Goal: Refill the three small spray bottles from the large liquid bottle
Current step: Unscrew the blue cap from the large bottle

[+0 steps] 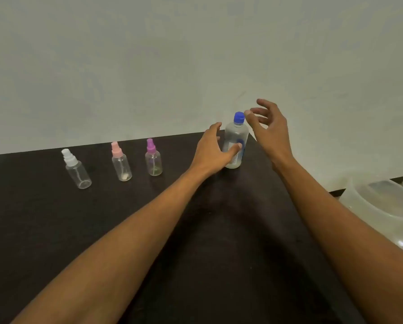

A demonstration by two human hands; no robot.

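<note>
Dark tabletop (55, 230), pale wall (196, 54) behind far edge; bare surface in front. Row L→R: white-cap spray bottle (77, 170), pink-cap spray bottle (121, 163), purple-cap spray bottle (153, 160), upright, apart, look near-empty. Large bottle (236, 134), w/ blue cap (239, 118) on, clear liquid, stands right of row. Left hand (210, 148) spread, thumb over label, not clasped. Right hand (269, 127): fingers apart, loosely curled beside cap, holding nothing. Translucent tub (383, 206) at right edge.

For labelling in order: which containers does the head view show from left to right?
Small clear white-capped spray bottle → small clear pink-capped spray bottle → small clear purple-capped spray bottle → large clear blue-capped bottle → translucent plastic tub.
</note>
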